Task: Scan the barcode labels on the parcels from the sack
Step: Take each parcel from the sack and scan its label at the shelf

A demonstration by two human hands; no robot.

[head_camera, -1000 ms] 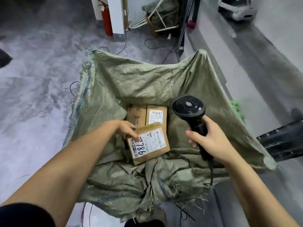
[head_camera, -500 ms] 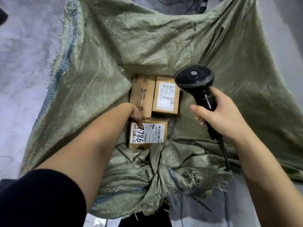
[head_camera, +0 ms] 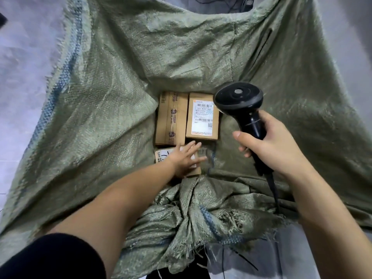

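The green woven sack [head_camera: 104, 109] is spread wide open on the floor, its walls pushed back and its near edge bunched into a frayed heap, which looks meant to leave the parcels at the bottom in plain sight and within reach from above. Furthest left of the three lies the taped parcel [head_camera: 170, 119], its brown tape running lengthwise and no label showing on the upturned face, so it would probably have to be turned before it can be read. Just below it, the near parcel [head_camera: 161, 157] sits against the bunched cloth; the left hand [head_camera: 184, 159] lies flat on top of it with fingers straight and spread, gripping nothing, and covers most of its white label, seemingly pressing the box down or about to shift it. To the right of the taped one, and touching it, the labelled parcel [head_camera: 202, 116] lies label up, its barcodes fully exposed to a reader from above. Further right, the right hand [head_camera: 267, 146] is wrapped round the handle of the black scanner [head_camera: 238, 98], whose head hangs over that parcel's right edge with the cord trailing toward the person, placed, I judge, to aim down at the exposed label.
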